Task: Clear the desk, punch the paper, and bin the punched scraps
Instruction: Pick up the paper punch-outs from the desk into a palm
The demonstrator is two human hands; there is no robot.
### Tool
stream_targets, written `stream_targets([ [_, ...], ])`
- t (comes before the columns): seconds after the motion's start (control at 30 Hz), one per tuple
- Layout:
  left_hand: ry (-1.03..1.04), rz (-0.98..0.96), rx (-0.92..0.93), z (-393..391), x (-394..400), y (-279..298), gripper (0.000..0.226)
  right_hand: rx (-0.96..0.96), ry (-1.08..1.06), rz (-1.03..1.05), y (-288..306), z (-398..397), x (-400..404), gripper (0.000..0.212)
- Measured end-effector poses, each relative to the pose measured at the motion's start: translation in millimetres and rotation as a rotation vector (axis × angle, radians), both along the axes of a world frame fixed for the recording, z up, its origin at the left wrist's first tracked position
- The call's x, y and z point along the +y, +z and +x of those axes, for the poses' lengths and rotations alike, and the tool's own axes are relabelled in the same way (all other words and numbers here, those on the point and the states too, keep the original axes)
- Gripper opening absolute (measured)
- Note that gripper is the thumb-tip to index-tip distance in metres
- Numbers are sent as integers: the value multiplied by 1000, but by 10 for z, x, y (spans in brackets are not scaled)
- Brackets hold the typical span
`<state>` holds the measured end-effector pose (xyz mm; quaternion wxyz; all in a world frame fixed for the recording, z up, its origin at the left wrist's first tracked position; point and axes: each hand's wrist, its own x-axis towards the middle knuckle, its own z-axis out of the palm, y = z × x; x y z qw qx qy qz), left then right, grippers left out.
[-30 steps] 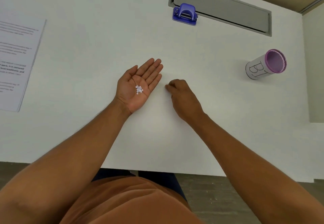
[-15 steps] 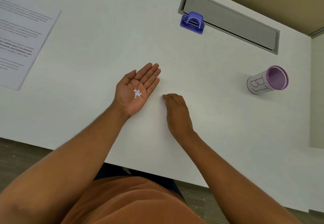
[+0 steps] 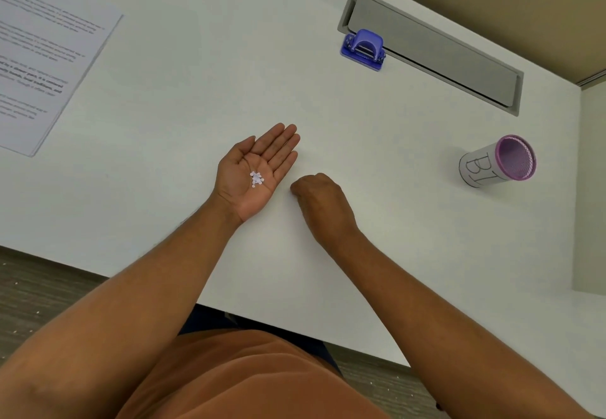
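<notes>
My left hand [image 3: 262, 159] lies palm up on the white desk [image 3: 183, 97] with flat, straight fingers, and a small heap of white punched scraps [image 3: 256, 178] rests in its palm. Just to its right, my right hand [image 3: 323, 204] is knuckles up with its fingers curled, the tips pressed together against the desk surface. Whether a scrap sits between them is hidden. The bin [image 3: 492, 164], a white cup with a purple rim and hand-drawn letters, stands far right. The blue hole punch [image 3: 363, 48] sits at the back. The printed paper [image 3: 49, 58] lies at the far left.
A grey cable hatch [image 3: 433, 51] runs along the desk's back edge behind the punch. The desk's near edge crosses below my forearms, with dark floor beyond. A side panel stands at the right edge of the desk.
My right hand has curled tighter and its fingertips have drawn slightly closer to my left palm. My head has tilted, so everything appears lower in view. The scraps stay in my left palm.
</notes>
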<state>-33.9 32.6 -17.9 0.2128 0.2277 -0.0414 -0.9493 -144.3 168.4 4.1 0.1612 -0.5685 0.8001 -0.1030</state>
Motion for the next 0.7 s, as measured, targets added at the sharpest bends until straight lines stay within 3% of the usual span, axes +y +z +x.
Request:
stream_targets([
  [0.1, -2, 12, 3, -29, 37, -32, 51, -22, -31, 29, 14, -47, -50, 18],
  [0.3, -24, 19, 23, -81, 114, -88, 53, -449, -534, -245, 296, 95, -103, 15],
  [0.4, -46, 20, 45, -138, 187, -64, 55, -563, -503, -313, 447, 214, -160, 12],
  [0.7, -84, 41, 84, -231, 282, -16, 55, -510, -406, -286, 505, 106, -207, 12],
])
